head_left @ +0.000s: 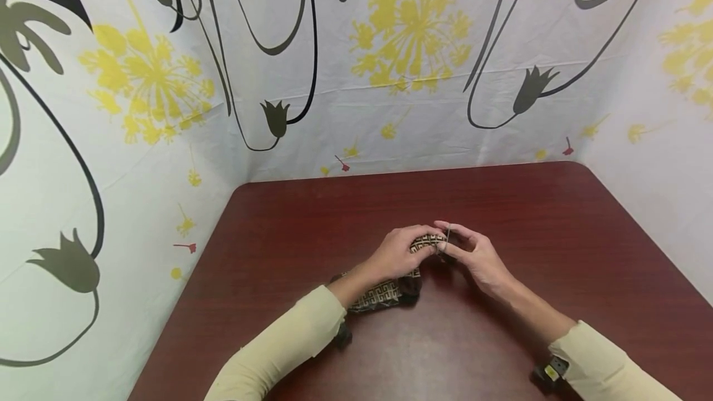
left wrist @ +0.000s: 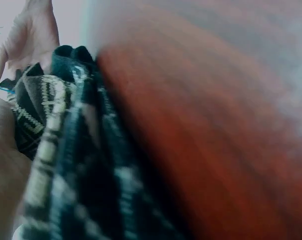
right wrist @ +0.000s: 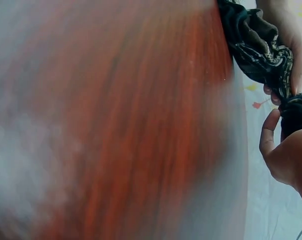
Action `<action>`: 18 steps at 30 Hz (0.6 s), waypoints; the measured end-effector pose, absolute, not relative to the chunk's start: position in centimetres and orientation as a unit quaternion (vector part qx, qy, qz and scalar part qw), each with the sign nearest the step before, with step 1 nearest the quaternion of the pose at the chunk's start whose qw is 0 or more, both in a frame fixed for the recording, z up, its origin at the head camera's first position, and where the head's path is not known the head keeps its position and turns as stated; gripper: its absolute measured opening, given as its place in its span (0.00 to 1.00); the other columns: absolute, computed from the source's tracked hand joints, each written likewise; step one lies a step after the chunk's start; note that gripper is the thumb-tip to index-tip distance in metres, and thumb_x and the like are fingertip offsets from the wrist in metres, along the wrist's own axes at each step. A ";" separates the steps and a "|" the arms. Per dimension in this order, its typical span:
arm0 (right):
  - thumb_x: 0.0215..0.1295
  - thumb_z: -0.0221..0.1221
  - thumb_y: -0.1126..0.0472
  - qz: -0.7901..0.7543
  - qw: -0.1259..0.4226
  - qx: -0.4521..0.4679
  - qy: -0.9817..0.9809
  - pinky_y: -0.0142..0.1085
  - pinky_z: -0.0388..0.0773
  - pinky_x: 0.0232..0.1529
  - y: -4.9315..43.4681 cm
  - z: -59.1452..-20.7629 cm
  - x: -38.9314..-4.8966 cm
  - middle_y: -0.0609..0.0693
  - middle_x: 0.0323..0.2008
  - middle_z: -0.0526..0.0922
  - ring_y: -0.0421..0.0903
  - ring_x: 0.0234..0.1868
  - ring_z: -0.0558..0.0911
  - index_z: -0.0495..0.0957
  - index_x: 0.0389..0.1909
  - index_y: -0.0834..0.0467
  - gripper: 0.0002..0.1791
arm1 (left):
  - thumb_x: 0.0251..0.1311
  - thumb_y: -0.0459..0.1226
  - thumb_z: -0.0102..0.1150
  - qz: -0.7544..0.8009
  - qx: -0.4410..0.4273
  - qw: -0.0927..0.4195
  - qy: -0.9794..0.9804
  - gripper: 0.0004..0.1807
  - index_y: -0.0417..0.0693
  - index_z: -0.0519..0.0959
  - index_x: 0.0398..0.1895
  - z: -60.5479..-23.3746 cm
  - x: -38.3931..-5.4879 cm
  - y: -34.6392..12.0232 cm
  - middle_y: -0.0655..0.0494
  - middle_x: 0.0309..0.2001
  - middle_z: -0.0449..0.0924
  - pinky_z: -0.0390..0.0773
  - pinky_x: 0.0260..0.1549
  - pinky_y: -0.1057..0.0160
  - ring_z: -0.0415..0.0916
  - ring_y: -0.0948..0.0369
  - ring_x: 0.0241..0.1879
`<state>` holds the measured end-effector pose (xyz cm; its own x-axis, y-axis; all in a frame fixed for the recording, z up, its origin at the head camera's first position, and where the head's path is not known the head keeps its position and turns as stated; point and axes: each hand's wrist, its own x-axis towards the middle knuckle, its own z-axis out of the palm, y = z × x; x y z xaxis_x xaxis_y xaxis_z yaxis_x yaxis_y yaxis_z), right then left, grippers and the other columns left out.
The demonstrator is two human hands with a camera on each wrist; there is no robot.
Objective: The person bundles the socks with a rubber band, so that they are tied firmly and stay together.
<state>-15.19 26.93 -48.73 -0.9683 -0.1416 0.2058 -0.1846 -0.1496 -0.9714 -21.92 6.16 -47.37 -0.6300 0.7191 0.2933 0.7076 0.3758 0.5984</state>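
A dark cloth with a cream Greek-key pattern lies bunched on the table under the left forearm. My left hand pinches a raised fold of it between thumb and fingers. Facing it from the right, my right hand has its thumb tip right at that fold. A thin, needle-like sliver stands between the right thumb and forefinger, which hold it. Gathered folds of the cloth fill the left part of the left wrist view. In the right wrist view, the cloth hangs twisted beside the fingers.
Both hands work over a dark red wooden table. White sheets printed with yellow and grey flowers enclose it at the back and sides. A small black device sits at the right wrist, another at the left.
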 end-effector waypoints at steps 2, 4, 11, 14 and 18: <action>0.75 0.61 0.73 0.738 0.016 0.126 -0.663 0.29 0.82 0.51 26.8 -48.9 -15.2 0.45 0.60 0.85 0.37 0.57 0.84 0.69 0.71 0.75 0.27 | 0.78 0.49 0.60 0.336 0.438 0.013 0.834 0.17 0.60 0.82 0.65 -47.1 -21.9 6.2 0.63 0.64 0.82 0.75 0.64 0.63 0.77 0.66 0.65; 0.73 0.63 0.73 0.733 0.018 0.123 -0.669 0.29 0.83 0.48 26.7 -49.0 -15.2 0.45 0.60 0.85 0.37 0.55 0.84 0.70 0.70 0.75 0.27 | 0.78 0.50 0.59 0.319 0.443 0.019 0.837 0.18 0.61 0.82 0.65 -46.9 -21.9 6.2 0.63 0.65 0.82 0.75 0.64 0.62 0.77 0.65 0.65; 0.72 0.65 0.71 0.705 0.024 0.110 -0.701 0.28 0.82 0.48 26.6 -49.0 -15.1 0.44 0.57 0.86 0.37 0.53 0.84 0.73 0.68 0.73 0.26 | 0.80 0.49 0.57 0.317 0.462 0.053 0.827 0.19 0.62 0.81 0.69 -46.4 -21.9 5.6 0.60 0.55 0.80 0.75 0.46 0.67 0.76 0.66 0.48; 0.72 0.67 0.69 0.688 0.029 0.104 -0.717 0.28 0.82 0.49 26.6 -48.9 -15.0 0.44 0.57 0.86 0.38 0.54 0.85 0.75 0.67 0.71 0.25 | 0.80 0.47 0.56 0.327 0.465 0.064 0.820 0.20 0.63 0.80 0.71 -46.4 -21.9 5.3 0.60 0.51 0.75 0.72 0.40 0.68 0.71 0.65 0.43; 0.71 0.67 0.69 0.677 0.035 0.097 -0.728 0.27 0.83 0.46 26.7 -48.9 -15.0 0.45 0.54 0.87 0.39 0.50 0.85 0.77 0.65 0.71 0.24 | 0.79 0.47 0.59 0.335 0.464 0.035 0.820 0.19 0.59 0.79 0.69 -46.5 -21.9 5.2 0.61 0.54 0.79 0.74 0.45 0.70 0.75 0.68 0.47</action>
<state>-15.01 26.67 -48.90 -0.9788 -0.0932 0.1822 -0.1885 0.0636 -0.9800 -21.92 5.19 -46.55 -0.5672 0.7835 0.2537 0.7373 0.3457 0.5804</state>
